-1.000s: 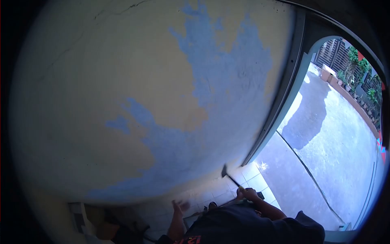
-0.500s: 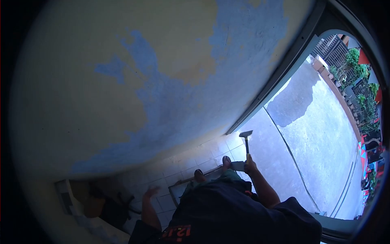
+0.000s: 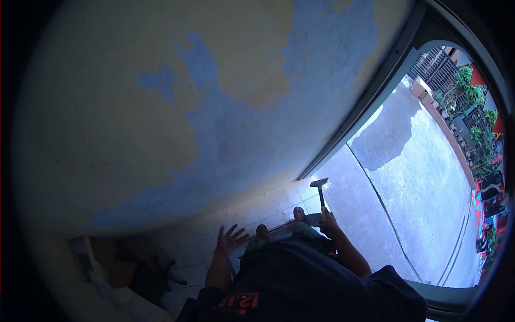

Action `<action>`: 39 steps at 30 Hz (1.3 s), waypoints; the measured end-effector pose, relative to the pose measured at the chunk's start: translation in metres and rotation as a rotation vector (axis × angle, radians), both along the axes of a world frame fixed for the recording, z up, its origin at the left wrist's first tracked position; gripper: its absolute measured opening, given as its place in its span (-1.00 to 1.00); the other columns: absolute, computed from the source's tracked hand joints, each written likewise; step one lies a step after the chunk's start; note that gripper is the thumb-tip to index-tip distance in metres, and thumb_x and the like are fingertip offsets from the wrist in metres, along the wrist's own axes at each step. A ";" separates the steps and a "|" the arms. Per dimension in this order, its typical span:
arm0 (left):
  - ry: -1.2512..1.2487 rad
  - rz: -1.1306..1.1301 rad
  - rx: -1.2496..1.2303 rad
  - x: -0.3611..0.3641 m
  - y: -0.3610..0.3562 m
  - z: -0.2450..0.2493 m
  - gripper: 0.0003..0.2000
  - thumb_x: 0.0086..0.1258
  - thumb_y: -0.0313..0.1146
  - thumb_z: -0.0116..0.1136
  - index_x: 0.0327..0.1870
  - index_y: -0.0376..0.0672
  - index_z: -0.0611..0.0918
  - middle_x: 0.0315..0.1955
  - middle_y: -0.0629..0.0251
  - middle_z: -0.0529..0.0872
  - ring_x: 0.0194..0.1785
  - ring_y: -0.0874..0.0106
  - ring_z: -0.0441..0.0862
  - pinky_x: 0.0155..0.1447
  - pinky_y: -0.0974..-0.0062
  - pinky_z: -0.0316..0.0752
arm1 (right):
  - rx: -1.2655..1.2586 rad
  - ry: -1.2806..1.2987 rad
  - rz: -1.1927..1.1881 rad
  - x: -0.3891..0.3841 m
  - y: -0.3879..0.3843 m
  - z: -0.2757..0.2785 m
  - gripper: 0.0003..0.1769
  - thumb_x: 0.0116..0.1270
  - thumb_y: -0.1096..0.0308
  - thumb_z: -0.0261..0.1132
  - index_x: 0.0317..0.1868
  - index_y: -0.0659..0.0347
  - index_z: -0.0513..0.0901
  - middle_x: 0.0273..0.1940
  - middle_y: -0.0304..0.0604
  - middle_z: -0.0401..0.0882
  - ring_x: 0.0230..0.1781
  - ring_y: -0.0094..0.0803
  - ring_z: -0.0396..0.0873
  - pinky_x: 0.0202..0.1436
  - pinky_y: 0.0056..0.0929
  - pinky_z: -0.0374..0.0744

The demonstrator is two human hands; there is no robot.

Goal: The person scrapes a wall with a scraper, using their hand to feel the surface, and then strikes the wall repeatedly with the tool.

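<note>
My right hand (image 3: 329,225) is wrapped round the yellow grip of a long-handled scraper (image 3: 321,196). Its dark shaft points away from me, and the wide blade is at the top, over the bright floor by the doorway. My left hand (image 3: 230,240) is raised in front of my body with its fingers spread, and it holds nothing. Ahead of me stands a cream wall (image 3: 134,129), with a large irregular bluish-grey patch (image 3: 225,129) where the cream coat is absent. Neither hand touches the wall.
Pale tiles (image 3: 257,214) lie underfoot along the wall. At lower left are a chair (image 3: 150,279) and a light-edged piece of furniture (image 3: 88,252), both in shadow. A dark door frame (image 3: 370,88) borders the wall; outside are a concrete yard (image 3: 429,177) and plants (image 3: 472,91).
My left hand has risen and moved right, and its fingers have spread. The scraper in my right hand has shifted slightly left and down. The view has turned a little.
</note>
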State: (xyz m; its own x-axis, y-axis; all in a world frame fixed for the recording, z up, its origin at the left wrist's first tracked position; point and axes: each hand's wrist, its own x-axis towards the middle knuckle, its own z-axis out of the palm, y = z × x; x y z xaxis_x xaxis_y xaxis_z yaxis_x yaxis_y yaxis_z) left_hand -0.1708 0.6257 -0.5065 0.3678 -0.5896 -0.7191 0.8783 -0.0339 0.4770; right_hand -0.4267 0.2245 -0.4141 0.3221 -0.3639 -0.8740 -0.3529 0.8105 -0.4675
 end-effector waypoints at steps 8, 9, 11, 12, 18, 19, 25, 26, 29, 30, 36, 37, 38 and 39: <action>0.057 0.052 0.104 0.016 -0.061 0.065 -0.34 0.35 0.17 0.05 0.40 0.04 0.32 0.27 -0.04 0.43 0.32 -0.02 0.36 0.33 -0.11 0.29 | 0.033 -0.153 -0.215 -0.005 -0.008 -0.003 -0.41 0.29 -0.35 0.17 -0.24 0.06 0.41 -0.60 -0.39 0.30 -0.73 -0.59 0.26 -0.71 -0.59 0.24; 0.123 -0.021 0.302 0.019 -0.067 0.070 -0.28 0.31 0.25 0.04 0.40 0.02 0.32 0.26 -0.10 0.44 0.29 -0.07 0.39 0.36 -0.12 0.24 | 0.036 -0.204 -0.220 -0.003 -0.012 -0.004 -0.40 0.29 -0.36 0.15 -0.23 0.08 0.42 -0.59 -0.39 0.29 -0.72 -0.59 0.26 -0.71 -0.58 0.24; -0.154 -0.258 0.048 0.020 -0.053 0.047 -0.18 0.28 0.36 -0.07 0.42 -0.07 0.26 0.23 -0.10 0.48 0.16 -0.16 0.52 0.36 -0.14 0.24 | -0.022 -0.156 -0.167 0.000 -0.019 -0.001 -0.39 0.31 -0.36 0.13 -0.22 0.11 0.42 -0.60 -0.38 0.29 -0.72 -0.58 0.25 -0.71 -0.57 0.24; 0.088 0.009 -0.166 0.023 -0.053 0.051 -0.17 0.29 0.37 -0.09 0.42 -0.09 0.25 0.21 -0.12 0.50 0.11 -0.15 0.55 0.35 -0.14 0.27 | -0.083 -0.095 -0.110 0.005 -0.023 0.005 -0.37 0.32 -0.35 0.11 -0.20 0.14 0.43 -0.60 -0.37 0.28 -0.73 -0.57 0.25 -0.71 -0.55 0.24; -1.485 -0.664 0.369 0.039 -0.115 0.074 -0.60 0.38 -0.06 0.16 0.02 -0.22 0.62 -0.13 0.18 0.74 -0.03 0.31 0.69 0.04 0.34 0.58 | -0.495 -0.225 0.231 0.029 -0.033 0.064 -0.38 0.44 -0.34 -0.10 -0.16 0.12 0.44 -0.73 -0.39 0.19 -0.83 -0.57 0.17 -0.76 -0.49 0.18; -1.121 -0.411 0.229 0.024 -0.154 0.108 -0.66 0.39 -0.14 0.17 -0.01 -0.22 0.63 -0.16 0.21 0.74 -0.05 0.36 0.69 0.05 0.43 0.56 | -0.428 -0.336 0.199 0.036 -0.034 0.091 -0.39 0.46 -0.32 -0.12 -0.16 0.13 0.44 -0.74 -0.40 0.19 -0.84 -0.58 0.17 -0.75 -0.54 0.16; -2.053 -0.020 -0.106 0.010 -0.324 0.312 -0.78 0.10 -0.54 0.23 -0.20 -0.13 0.65 -0.21 0.24 0.67 0.02 0.14 0.58 0.11 0.22 0.50 | -0.516 -0.762 0.335 0.082 -0.056 0.181 -0.40 0.56 -0.16 -0.21 -0.11 0.26 0.44 -0.76 -0.32 0.24 -0.85 -0.57 0.19 -0.76 -0.55 0.16; -2.192 0.003 -0.179 0.015 -0.346 0.337 -0.73 0.04 -0.52 0.23 -0.17 -0.11 0.65 -0.17 0.26 0.65 0.04 0.13 0.56 0.15 0.19 0.49 | -0.465 -0.830 0.322 0.091 -0.062 0.188 -0.40 0.56 -0.17 -0.22 -0.10 0.26 0.43 -0.75 -0.32 0.23 -0.85 -0.57 0.18 -0.76 -0.55 0.14; -2.540 0.109 -0.255 0.029 -0.395 0.390 -0.62 -0.01 -0.34 0.29 -0.08 -0.02 0.66 -0.05 0.26 0.59 0.21 0.12 0.44 0.27 0.03 0.38 | -0.393 -0.932 0.320 0.110 -0.079 0.211 -0.39 0.55 -0.19 -0.21 -0.09 0.26 0.41 -0.72 -0.34 0.20 -0.83 -0.58 0.14 -0.76 -0.57 0.12; -2.625 0.113 -0.295 0.033 -0.410 0.406 -0.69 0.04 -0.28 0.28 -0.14 -0.03 0.66 -0.06 0.25 0.59 0.22 0.13 0.45 0.31 0.00 0.35 | -0.422 -0.938 0.329 0.117 -0.085 0.210 -0.39 0.54 -0.20 -0.21 -0.09 0.26 0.41 -0.72 -0.34 0.20 -0.83 -0.58 0.15 -0.76 -0.57 0.12; -2.838 -0.394 -0.315 0.070 -0.477 0.423 -0.76 0.15 -0.12 0.19 -0.55 -0.09 0.60 -0.47 0.28 0.59 -0.17 0.31 0.59 0.27 0.11 0.34 | -0.793 -0.846 0.335 0.165 -0.110 0.183 -0.39 0.53 -0.21 -0.20 -0.43 0.12 0.38 -0.68 -0.37 0.23 -0.79 -0.60 0.21 -0.72 -0.59 0.17; -2.804 -0.613 -0.189 0.080 -0.485 0.414 -0.74 0.13 -0.12 0.20 -0.62 -0.08 0.57 -0.62 0.32 0.55 -0.36 0.36 0.59 0.21 0.16 0.38 | -0.763 -0.882 0.345 0.169 -0.117 0.171 -0.42 0.56 -0.11 -0.17 -0.40 0.22 0.41 -0.54 -0.35 0.29 -0.59 -0.60 0.22 -0.52 -0.56 0.24; -2.842 -0.353 -0.325 0.083 -0.494 0.410 -0.63 0.14 -0.06 0.17 -0.75 -0.08 0.47 -0.81 0.38 0.37 -0.60 0.38 0.43 0.11 0.27 0.38 | -0.761 -0.888 0.335 0.174 -0.118 0.171 -0.43 0.56 -0.11 -0.16 -0.40 0.22 0.41 -0.54 -0.35 0.29 -0.59 -0.59 0.22 -0.51 -0.55 0.24; -2.839 -0.345 -0.310 0.087 -0.498 0.404 -0.63 0.14 -0.06 0.17 -0.75 -0.08 0.47 -0.81 0.38 0.37 -0.60 0.38 0.43 0.11 0.27 0.38 | -0.757 -0.892 0.326 0.180 -0.117 0.170 -0.43 0.56 -0.11 -0.15 -0.40 0.23 0.41 -0.54 -0.36 0.28 -0.59 -0.59 0.22 -0.50 -0.54 0.25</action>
State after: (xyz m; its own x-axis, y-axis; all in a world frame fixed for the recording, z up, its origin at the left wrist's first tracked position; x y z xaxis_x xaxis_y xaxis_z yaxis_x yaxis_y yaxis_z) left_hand -0.0837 0.1276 -0.1025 -0.3207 -0.6817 0.6576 -0.9469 0.2479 -0.2049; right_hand -0.2471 0.1073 -0.2442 0.8739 -0.4758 0.0997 0.1977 0.1606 -0.9670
